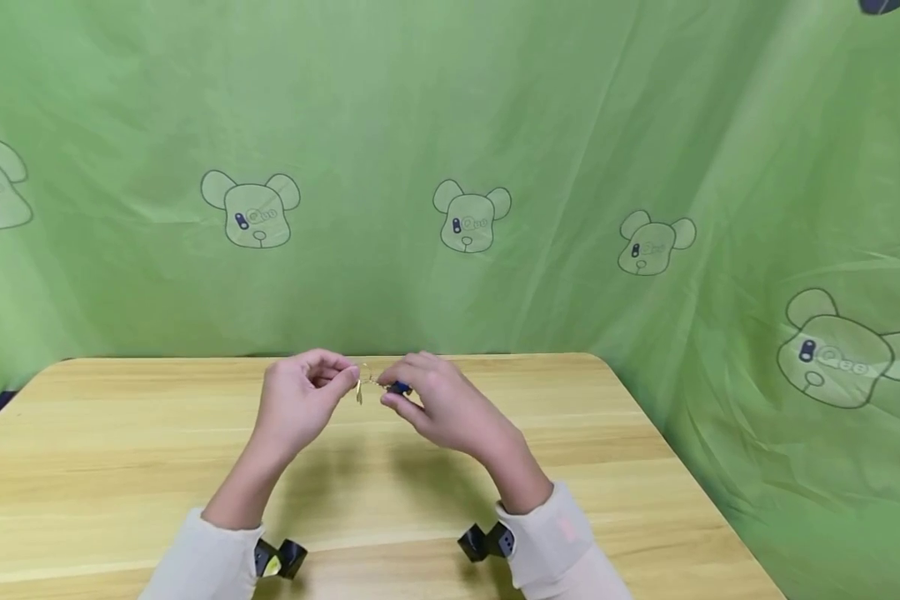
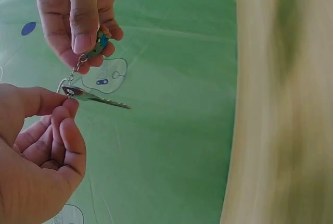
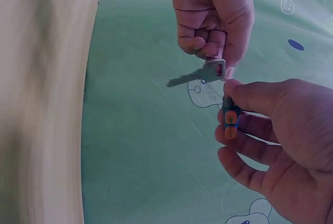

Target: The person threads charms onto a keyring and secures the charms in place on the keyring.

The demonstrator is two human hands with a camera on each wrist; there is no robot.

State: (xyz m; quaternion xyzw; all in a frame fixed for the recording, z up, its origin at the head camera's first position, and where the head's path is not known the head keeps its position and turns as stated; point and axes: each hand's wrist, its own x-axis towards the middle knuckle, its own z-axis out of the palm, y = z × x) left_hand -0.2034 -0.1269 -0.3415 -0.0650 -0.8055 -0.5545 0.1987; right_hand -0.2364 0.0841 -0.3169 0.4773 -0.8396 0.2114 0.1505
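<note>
Both hands are raised above the wooden table, close together. My left hand (image 1: pixel 300 400) pinches a key ring (image 2: pixel 61 85) between thumb and forefinger. A metal key (image 3: pixel 195 74) with a toothed blade hangs from that ring, pointing away from the fingertips. My right hand (image 1: pixel 446 400) grips a small blue, green and orange figure charm (image 3: pixel 231 119) between thumb and fingers. A short chain (image 2: pixel 78 67) links the charm to the ring, stretched between the two hands. The charm is partly hidden behind the right fingers in the head view.
The light wood table (image 1: pixel 375 517) spreads beneath the hands. Green cloth (image 1: pixel 382 100) printed with bear heads hangs behind it and along the right side. Black wrist cameras (image 1: pixel 291 558) sit at the cuffs of the pale sleeves (image 1: pixel 202 558).
</note>
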